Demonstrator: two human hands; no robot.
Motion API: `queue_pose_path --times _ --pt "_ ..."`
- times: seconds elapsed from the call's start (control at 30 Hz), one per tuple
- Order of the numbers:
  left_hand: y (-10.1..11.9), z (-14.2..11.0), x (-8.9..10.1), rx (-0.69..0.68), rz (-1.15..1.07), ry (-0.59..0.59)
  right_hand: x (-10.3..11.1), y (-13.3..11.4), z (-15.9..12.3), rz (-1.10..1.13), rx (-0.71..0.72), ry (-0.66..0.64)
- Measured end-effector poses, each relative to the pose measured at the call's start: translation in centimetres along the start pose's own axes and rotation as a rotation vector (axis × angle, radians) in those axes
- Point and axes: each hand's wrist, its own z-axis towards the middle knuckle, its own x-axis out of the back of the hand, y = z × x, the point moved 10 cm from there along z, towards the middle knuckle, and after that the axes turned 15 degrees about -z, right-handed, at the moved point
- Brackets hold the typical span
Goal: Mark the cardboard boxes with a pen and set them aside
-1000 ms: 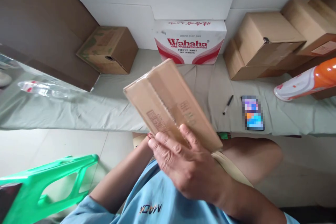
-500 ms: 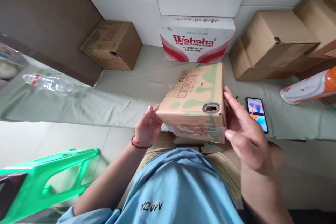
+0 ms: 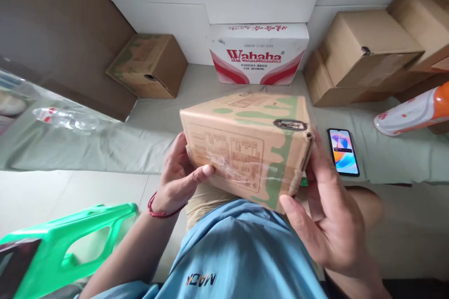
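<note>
I hold a brown cardboard box (image 3: 245, 142) with green print and clear tape in front of my chest, above my lap. My left hand (image 3: 177, 177) grips its left end, thumb pressed on the taped near face; a red cord circles that wrist. My right hand (image 3: 324, 217) clasps the right end, fingers along the side and thumb under the lower corner. A small round hole shows near the box's top right edge.
A cloth-covered surface (image 3: 140, 135) lies ahead. On it: a lit phone (image 3: 343, 152), a white Wahaha carton (image 3: 258, 53), a brown box (image 3: 147, 65) at left, stacked brown boxes (image 3: 365, 56) at right, an orange-white bottle (image 3: 410, 112), a clear plastic bottle (image 3: 66, 119). A green plastic stool (image 3: 59, 252) is lower left.
The box has been turned over in both hands and drawn closer; its taped side with printed tables now faces me. My left thumb moved onto that face.
</note>
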Motion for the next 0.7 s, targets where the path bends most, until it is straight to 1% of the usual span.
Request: queue_pose_path --times 0.1,0.17,0.2,0.3,0.4,0.47,0.53,0.57,0.63,0.7 --pt "-1.2 0.3 0.5 -0.051 0.021 0.007 -1.5 1.2 0.9 0.016 0.085 0.032" --pt "-2.5 0.2 1.0 -0.065 0.050 0.013 -2.7 2.8 1.5 0.055 0.122 0.044" --pt "-3.3 0.1 1.4 -0.050 0.071 0.017 -3.3 3.7 1.6 0.072 0.127 0.044" --pt "-5.5 -0.7 2.6 0.026 0.188 0.017 -5.0 6.3 1.2 0.076 0.097 0.004" --pt "-6.2 -1.7 3.1 0.070 0.390 -0.057 -5.8 8.9 -0.3 0.019 0.012 -0.031" --pt "-5.6 -2.3 2.4 0.036 0.547 -0.146 -5.5 11.3 -1.4 0.018 -0.100 -0.032" --pt "-3.8 -2.7 1.1 -0.101 0.678 -0.203 -4.2 14.7 -2.4 0.005 -0.292 0.014" --pt "-2.6 -2.9 0.2 -0.200 0.724 -0.206 -3.3 16.7 -3.0 -0.061 -0.417 0.043" --pt "0.1 -3.4 -1.8 -0.421 0.767 -0.194 -1.1 20.3 -4.0 -0.306 -0.656 0.071" --pt "2.0 -3.9 -4.3 -0.593 0.775 -0.216 0.6 22.9 -4.2 -0.547 -0.804 0.024"
